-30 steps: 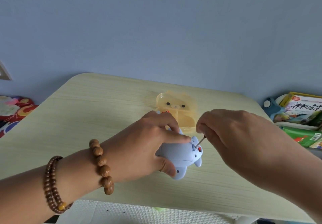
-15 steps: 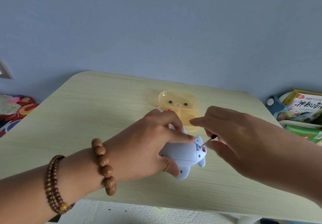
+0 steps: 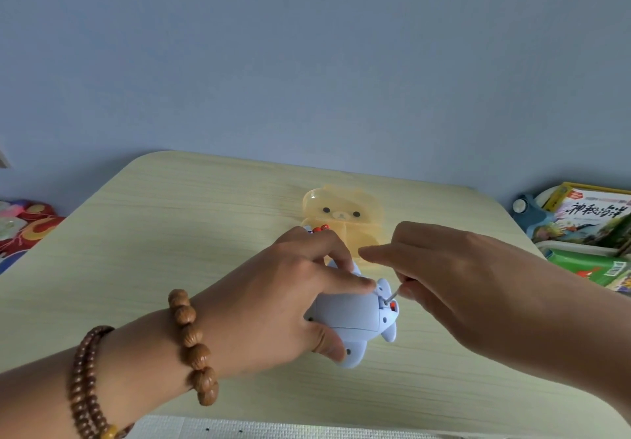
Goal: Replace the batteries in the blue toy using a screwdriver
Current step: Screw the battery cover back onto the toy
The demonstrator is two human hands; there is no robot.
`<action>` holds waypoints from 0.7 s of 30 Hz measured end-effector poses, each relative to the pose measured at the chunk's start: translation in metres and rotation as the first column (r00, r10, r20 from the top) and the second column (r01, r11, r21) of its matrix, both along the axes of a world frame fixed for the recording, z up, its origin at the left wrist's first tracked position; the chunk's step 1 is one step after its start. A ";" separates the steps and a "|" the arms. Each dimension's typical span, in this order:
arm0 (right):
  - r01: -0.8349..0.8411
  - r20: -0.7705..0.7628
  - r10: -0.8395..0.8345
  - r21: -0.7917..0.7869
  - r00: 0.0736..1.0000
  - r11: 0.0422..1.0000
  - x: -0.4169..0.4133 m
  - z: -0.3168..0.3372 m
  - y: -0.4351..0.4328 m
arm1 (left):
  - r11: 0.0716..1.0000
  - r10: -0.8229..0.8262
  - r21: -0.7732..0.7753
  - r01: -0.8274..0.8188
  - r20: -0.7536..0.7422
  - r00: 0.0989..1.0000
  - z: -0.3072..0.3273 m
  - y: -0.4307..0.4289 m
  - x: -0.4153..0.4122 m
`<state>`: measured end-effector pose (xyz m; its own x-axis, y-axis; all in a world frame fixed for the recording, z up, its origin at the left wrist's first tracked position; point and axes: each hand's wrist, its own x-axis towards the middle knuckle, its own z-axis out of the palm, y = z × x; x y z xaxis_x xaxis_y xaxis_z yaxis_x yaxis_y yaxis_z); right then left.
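Two hands work on one small thing. The left hand (image 3: 283,302) grips the blue toy (image 3: 351,322): its thumb is at the lower edge, its fingers are curled over the top, and the index finger reaches almost to the place of the screw. The right hand (image 3: 461,285) pinches the screwdriver (image 3: 392,293) between the fingertips. Only the thin metal shaft shows, and the handle is hidden inside the hand.

I judge that the step is the turning of the small screw of the battery cover; I cannot tell whether it is being loosened or tightened. To do it well, the shaft should stand in one line with the screw and not lean, with a light push along the shaft while the fingertips roll it. The left hand should press the toy firmly to the table (image 3: 170,233), so that the toy does not turn together with the tool. Such a small screw head is easily damaged if the tip slips out.

The toy lies on the table near its front middle, just in front of a yellow bear-shaped box (image 3: 341,213). It is pale blue plastic, rounded, with small rounded parts sticking out — like ears or feet — some dark dots and a seam across the body. A red-orange spot shows just beside the tip.
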<state>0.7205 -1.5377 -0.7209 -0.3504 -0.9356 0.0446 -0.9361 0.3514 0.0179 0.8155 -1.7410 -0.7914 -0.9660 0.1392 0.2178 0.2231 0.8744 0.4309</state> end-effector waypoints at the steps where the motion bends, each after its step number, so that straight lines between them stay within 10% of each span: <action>1: 0.020 0.013 -0.020 0.010 1.000 1.000 0.000 0.001 0.000 | 1.000 0.003 0.007 -0.003 0.009 1.000 0.000 0.000 0.000; 16: 0.017 0.047 -0.014 -0.060 0.999 0.998 -0.006 -0.008 0.003 | 0.999 0.014 0.035 -0.015 0.033 0.999 0.003 0.001 0.001; 21: -0.010 -0.150 -0.003 -0.083 0.989 0.997 -0.007 -0.011 0.000 | 0.999 0.019 0.046 -0.021 0.043 0.999 0.004 0.000 0.002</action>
<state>0.7136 -1.5378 -0.7317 -0.3306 -0.9276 0.1737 -0.9262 0.3543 0.1290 0.8174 -1.7407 -0.7879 -0.9771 0.1103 0.1822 0.1862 0.8576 0.4794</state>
